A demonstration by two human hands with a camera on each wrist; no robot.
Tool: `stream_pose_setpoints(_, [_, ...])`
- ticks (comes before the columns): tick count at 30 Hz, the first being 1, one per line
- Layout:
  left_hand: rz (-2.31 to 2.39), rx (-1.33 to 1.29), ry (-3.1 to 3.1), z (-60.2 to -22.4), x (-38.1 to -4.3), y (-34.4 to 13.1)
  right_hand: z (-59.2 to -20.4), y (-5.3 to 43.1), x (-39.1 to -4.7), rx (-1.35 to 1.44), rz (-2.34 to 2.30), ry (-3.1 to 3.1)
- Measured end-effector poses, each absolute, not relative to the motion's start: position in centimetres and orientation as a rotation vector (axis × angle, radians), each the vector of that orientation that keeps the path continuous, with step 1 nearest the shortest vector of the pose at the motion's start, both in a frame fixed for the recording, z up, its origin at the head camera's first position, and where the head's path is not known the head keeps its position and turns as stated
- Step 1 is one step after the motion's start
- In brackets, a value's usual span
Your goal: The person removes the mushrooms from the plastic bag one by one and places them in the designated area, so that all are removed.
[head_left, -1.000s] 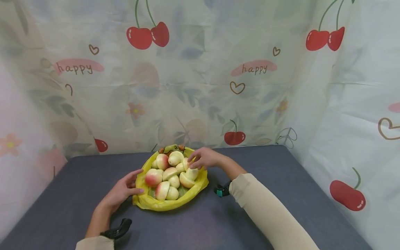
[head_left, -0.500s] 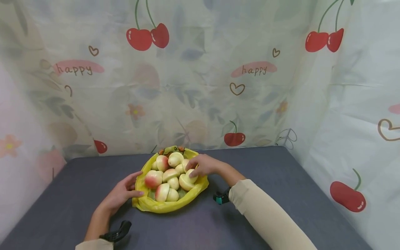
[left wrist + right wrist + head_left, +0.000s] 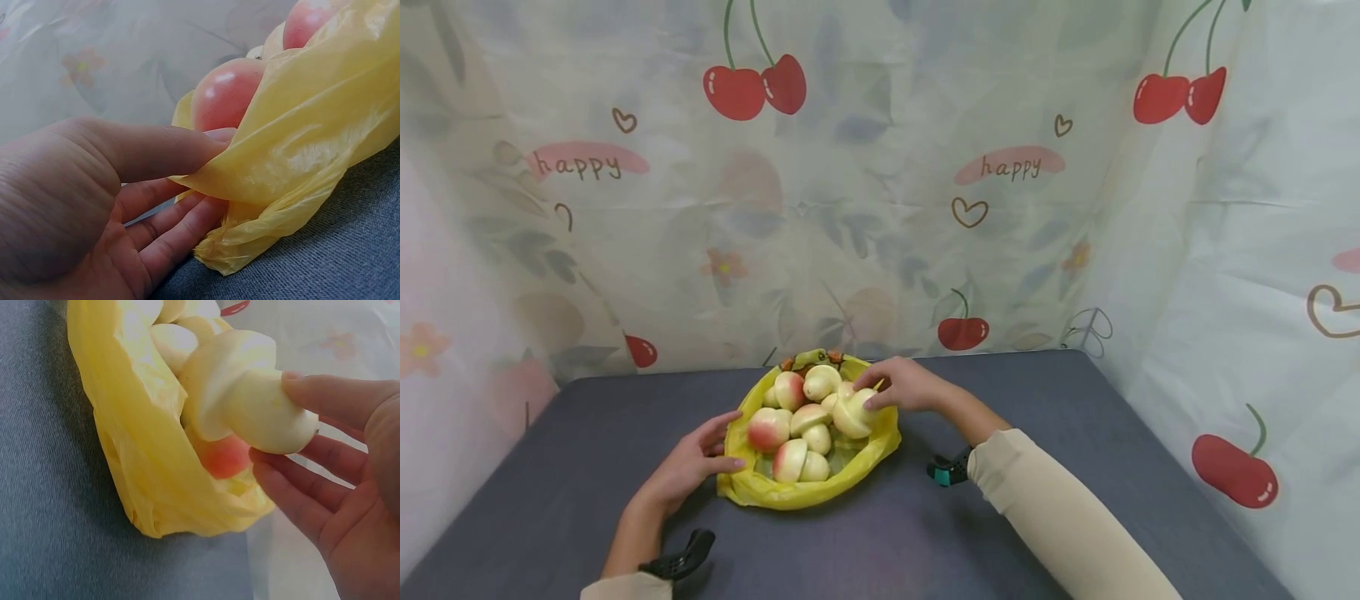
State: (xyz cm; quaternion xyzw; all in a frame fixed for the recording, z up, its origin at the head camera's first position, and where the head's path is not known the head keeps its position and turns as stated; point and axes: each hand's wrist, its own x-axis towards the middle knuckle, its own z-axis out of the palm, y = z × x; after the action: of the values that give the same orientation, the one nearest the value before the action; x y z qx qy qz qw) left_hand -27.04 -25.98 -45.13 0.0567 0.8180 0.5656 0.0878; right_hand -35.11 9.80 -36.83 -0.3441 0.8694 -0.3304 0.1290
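Note:
A yellow plastic bag (image 3: 790, 497) stands with its mouth wide on the table, filled with several pale, pink-tinged mushrooms (image 3: 769, 428). My left hand (image 3: 688, 458) pinches the bag's left edge; in the left wrist view the thumb lies over the yellow plastic (image 3: 294, 137) and the fingers are beneath it. At the bag's right side, my right hand (image 3: 913, 387) holds a cream mushroom (image 3: 262, 415) by its stem, between thumb and fingers. That mushroom is just above the others in the bag, tilted, its cap toward the bag's middle. The bag's bottom is mostly hidden.
The dark grey table (image 3: 865, 550) extends around the bag on all sides. Behind it hangs a pale curtain (image 3: 880, 167) printed with cherries and hearts, and a similar sheet (image 3: 1262, 333) closes off the right. Each wrist wears a black band.
My right hand reached down to a mushroom at the bag's right, took its stem, and has lifted it slightly. My left hand stays at the bag's edge.

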Motion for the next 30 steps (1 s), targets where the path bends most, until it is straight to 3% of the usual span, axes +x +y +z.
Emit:
stream_pose_setpoints(18, [1.697,0.152,2.427,-45.1,-27.1,-26.0,-37.3,13.9,-35.0,-0.885,-1.310,2.569])
stream_pose_setpoints(30, [1.691,0.147,2.440,-45.3,-27.2,-26.0,-39.0,15.8,-35.4,-0.613,-1.508,2.730])
